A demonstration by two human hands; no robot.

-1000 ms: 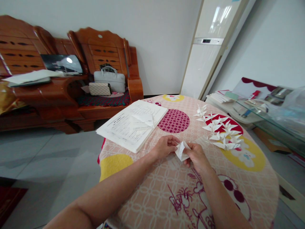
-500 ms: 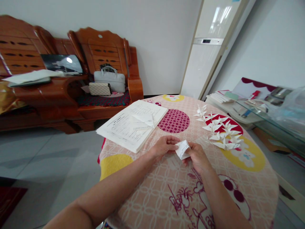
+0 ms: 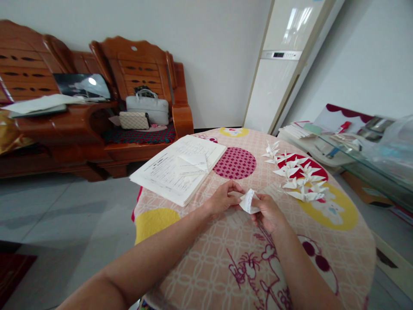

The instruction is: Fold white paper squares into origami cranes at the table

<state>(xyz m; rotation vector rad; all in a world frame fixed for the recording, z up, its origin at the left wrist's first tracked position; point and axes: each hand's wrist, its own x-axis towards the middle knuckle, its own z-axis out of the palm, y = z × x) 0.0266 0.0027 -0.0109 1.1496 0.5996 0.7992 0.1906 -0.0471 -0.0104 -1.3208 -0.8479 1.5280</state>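
Between my two hands, above the middle of the table, is a small piece of folded white paper (image 3: 248, 202) with print on it. My left hand (image 3: 225, 198) pinches its left corner between thumb and fingers. On the other side, my right hand (image 3: 268, 212) grips the paper, and some of its fingers are hidden behind it. Several white folded paper cranes (image 3: 295, 170) stand in a cluster to the right, beyond my right hand. To the left lies a stack of printed sheets (image 3: 161, 172), with loose folded paper pieces (image 3: 195, 163) on top.
The round table has a patterned pink cloth (image 3: 193, 258). Behind it to the left stand wooden chairs (image 3: 142, 64) holding bags (image 3: 148, 110). A tall white air conditioner (image 3: 274, 82) is at the back. A glass-topped side table (image 3: 351, 157) with papers and a plastic bag stands close on the right.
The folded paper has turned and its upper part now stands up in a peaked, opened shape. My hands have shifted only slightly; both keep hold of it.
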